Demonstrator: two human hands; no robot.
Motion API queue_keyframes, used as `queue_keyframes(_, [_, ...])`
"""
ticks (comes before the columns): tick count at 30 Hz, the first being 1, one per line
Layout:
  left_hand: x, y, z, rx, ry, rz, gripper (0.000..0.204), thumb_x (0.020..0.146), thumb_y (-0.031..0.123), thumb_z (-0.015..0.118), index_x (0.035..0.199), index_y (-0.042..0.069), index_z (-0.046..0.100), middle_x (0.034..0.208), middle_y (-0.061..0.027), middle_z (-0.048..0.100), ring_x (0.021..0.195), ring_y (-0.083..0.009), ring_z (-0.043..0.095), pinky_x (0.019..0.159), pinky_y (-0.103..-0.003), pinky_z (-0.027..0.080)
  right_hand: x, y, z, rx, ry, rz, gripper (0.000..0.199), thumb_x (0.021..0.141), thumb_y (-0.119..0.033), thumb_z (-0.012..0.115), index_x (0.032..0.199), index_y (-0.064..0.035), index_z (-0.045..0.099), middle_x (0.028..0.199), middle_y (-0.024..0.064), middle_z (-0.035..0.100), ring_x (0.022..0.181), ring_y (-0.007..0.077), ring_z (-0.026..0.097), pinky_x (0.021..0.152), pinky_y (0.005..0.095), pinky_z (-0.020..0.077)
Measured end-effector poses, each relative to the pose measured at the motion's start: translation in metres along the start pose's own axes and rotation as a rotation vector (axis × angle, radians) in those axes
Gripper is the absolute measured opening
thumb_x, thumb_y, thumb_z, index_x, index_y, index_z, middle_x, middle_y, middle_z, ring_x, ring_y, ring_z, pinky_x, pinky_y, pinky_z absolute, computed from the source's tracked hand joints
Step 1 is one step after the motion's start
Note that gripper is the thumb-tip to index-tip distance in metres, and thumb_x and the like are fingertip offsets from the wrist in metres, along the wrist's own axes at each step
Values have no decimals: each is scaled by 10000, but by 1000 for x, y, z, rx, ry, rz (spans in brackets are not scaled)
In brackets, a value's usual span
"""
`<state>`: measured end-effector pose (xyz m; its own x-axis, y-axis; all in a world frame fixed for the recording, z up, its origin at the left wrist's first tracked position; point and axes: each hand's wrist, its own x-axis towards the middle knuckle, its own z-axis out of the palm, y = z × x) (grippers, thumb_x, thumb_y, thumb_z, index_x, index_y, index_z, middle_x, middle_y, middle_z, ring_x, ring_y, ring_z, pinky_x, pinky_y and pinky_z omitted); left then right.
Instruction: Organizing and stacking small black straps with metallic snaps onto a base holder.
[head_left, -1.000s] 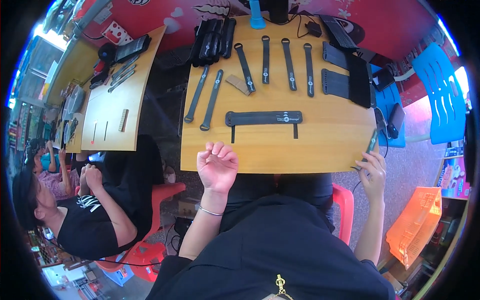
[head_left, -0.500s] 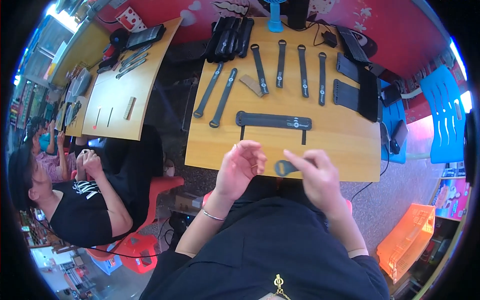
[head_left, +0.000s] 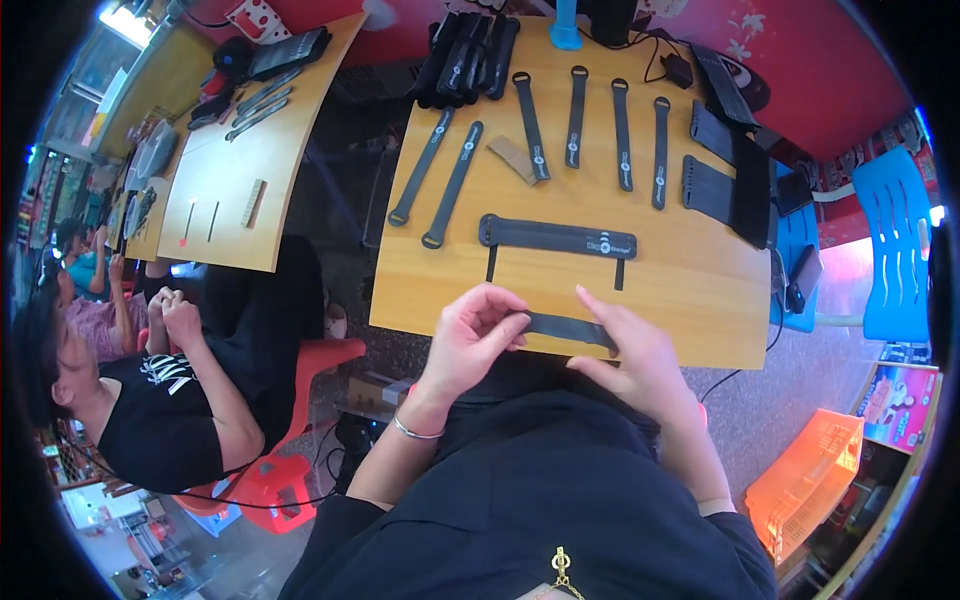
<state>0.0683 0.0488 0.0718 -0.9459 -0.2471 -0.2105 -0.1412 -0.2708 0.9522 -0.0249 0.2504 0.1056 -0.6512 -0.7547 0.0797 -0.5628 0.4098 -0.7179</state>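
Over the front edge of the table, my left hand [head_left: 480, 335] pinches one end of a dark strap [head_left: 565, 328] between thumb and fingers. At the strap's other end is my right hand [head_left: 645, 362], thumb and fingers spread on either side of it; whether the palm touches it is hidden. Just beyond both hands lies a strap stack or wide strap [head_left: 545, 238] with a pale printed mark, set crosswise. Two thin black strips [head_left: 491, 264] stick out toward me from under it. Farther off, several single straps with looped ends [head_left: 576, 118] lie spread out.
A brown cardboard piece [head_left: 513, 159] lies among the straps on the wooden table [head_left: 430, 295]. Bundled black straps [head_left: 463, 70] sit at the back left, dark flat pieces [head_left: 708, 186] at the right. An orange crate [head_left: 805, 480] stands on the floor. At left sits another person [head_left: 165, 410].
My left hand has taken hold of the strap's end. The right hand, which held the strap by its looped end, has opened, and the strap now stretches between both hands.
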Motion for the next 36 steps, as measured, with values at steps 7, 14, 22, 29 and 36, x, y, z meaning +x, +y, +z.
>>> queue_keyframes(7, [21, -2, -23, 135, 146, 114, 131, 857, -13, 649, 983, 6, 616, 796, -20, 639, 701, -71, 622, 619, -194, 489, 1, 32, -20, 289, -19, 185, 290, 844, -8, 589, 1127, -33, 644, 942, 83, 647, 831, 163, 597, 760, 270, 465])
queue_keyframes(14, [41, -17, -31, 175, 232, 69, 114, 863, 12, 645, 974, 6, 625, 764, -4, 631, 661, -56, 602, 592, -184, 471, 13, 63, -14, 558, 71, 458, 177, 861, -34, 606, 1032, -20, 650, 857, -12, 611, 776, 57, 556, 716, 216, 455])
queue_keyframes(22, [62, -29, -41, 145, 267, 47, 109, 874, -8, 617, 983, -2, 610, 807, -25, 637, 690, -78, 624, 613, -195, 497, 20, 93, 4, 777, 231, 513, 150, 853, 0, 648, 993, -23, 597, 826, -30, 592, 724, 28, 531, 662, 181, 445])
queue_keyframes(29, [73, -32, -45, 127, 319, 13, 123, 865, -38, 616, 987, -27, 601, 854, -53, 638, 753, -110, 651, 646, -221, 540, 24, 103, 7, 825, 250, 548, 151, 867, -10, 642, 1006, -28, 585, 835, -7, 608, 696, 51, 569, 646, 189, 481])
queue_keyframes(36, [78, -35, -43, 143, 324, 36, 142, 873, -42, 603, 1014, -31, 593, 878, -58, 637, 759, -111, 655, 671, -219, 546, 26, 108, 8, 824, 281, 531, 133, 889, -38, 628, 1017, -30, 591, 823, -3, 602, 684, 54, 571, 631, 193, 481])
